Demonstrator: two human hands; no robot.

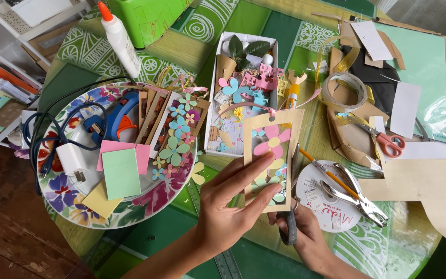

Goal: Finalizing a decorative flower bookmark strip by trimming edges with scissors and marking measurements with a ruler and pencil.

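My left hand (231,206) holds a tall kraft-paper bookmark (273,150) by its lower part, thumb and fingers across it. The bookmark has a cut-out window with pink, yellow and pale paper flowers and a hole at the top. My right hand (311,237) is beneath and behind it, gripping grey-handled scissors (288,227) whose blades run up along the bookmark's right edge.
A floral plate (63,194) at left carries a blue glue gun (117,116), a charger, sticky notes and finished bookmarks (174,129). A white box (246,77) of paper cut-outs, glue bottle (121,41), tape roll (344,90), red scissors (388,142), a hole punch (360,196) and pencil (326,173) lie around.
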